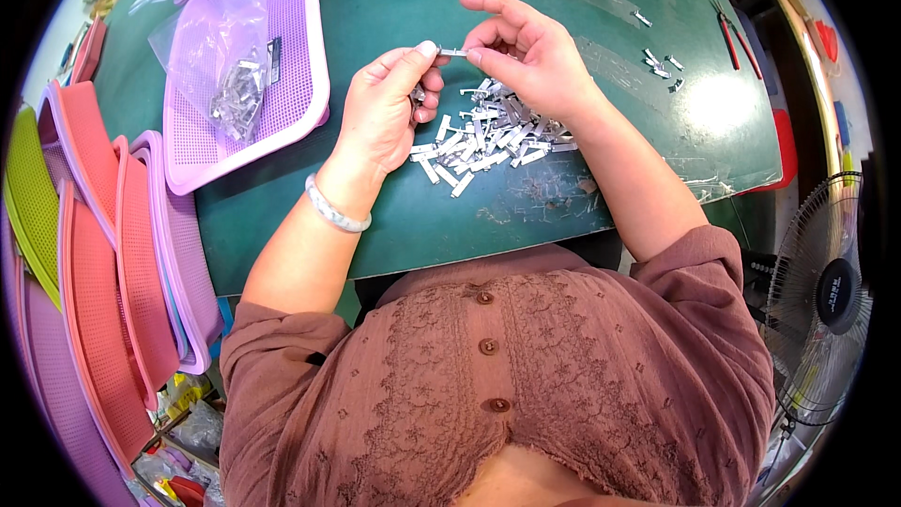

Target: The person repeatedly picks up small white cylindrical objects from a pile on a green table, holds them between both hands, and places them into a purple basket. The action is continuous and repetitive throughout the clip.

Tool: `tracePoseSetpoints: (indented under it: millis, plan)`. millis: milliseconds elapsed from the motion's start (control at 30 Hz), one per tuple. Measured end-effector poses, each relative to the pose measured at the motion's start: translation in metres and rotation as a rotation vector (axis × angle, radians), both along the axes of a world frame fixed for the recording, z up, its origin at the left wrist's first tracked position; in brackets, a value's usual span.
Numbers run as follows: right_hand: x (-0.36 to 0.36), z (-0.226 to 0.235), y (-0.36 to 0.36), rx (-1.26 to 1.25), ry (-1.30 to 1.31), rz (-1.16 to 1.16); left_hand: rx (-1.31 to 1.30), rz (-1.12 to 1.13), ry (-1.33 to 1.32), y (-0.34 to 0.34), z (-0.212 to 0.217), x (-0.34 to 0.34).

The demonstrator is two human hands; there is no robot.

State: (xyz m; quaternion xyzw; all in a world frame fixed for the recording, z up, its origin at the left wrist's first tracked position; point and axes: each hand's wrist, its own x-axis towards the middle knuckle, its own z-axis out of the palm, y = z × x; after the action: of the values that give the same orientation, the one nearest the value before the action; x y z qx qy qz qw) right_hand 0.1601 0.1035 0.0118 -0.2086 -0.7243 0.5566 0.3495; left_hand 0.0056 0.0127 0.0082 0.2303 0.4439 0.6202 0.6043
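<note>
Over the heap, a small silvery metal part (pixel 453 53) lies level between my two hands. My left hand (pixel 387 99) is closed, its thumb and forefinger pinching the part's left end. More metal pieces (pixel 418 92) show under its curled fingers; how many is hidden. My right hand (pixel 540 61) has its thumb and a fingertip at the part's right end, with another finger stretched out to the left. Below both hands is a loose heap of small metal parts (pixel 497 136), narrow and pale grey, on the green tabletop (pixel 413 225).
A lilac mesh basket (pixel 319 84) at the left holds a clear bag (pixel 239 99) of dark metal pieces. Several stray parts (pixel 662 64) and red-handled pliers (pixel 730 42) lie to the right. Stacked coloured baskets (pixel 103 253) stand left; a fan (pixel 817 291) stands right.
</note>
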Motion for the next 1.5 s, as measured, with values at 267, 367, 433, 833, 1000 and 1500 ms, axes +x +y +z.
tracePoseSetpoints:
  millis: [267, 367, 433, 833, 1000, 1500]
  plan:
    - [0.0010, 0.0011, -0.0004, 0.073, -0.017, 0.014, -0.015, -0.014, 0.043, 0.0001, -0.0025, -0.0009]
    - [0.0005, 0.0011, -0.0007, 0.056, 0.002, 0.010, -0.023, -0.010, 0.053, -0.0002, -0.0015, -0.0005]
    - [0.0000, 0.0003, -0.0006, 0.046, 0.022, -0.004, -0.036, -0.009, 0.065, -0.0004, -0.0003, 0.0000]
    - [0.0012, 0.0007, 0.0003, 0.078, 0.016, 0.024, -0.004, -0.020, 0.058, -0.0003, -0.0012, -0.0006]
    - [0.0008, 0.0005, 0.0008, 0.074, 0.012, 0.015, -0.008, -0.012, 0.070, -0.0004, 0.0000, -0.0001]
    - [0.0014, 0.0016, 0.0010, 0.081, 0.006, 0.026, 0.015, 0.005, 0.130, -0.0010, 0.0017, 0.0027]
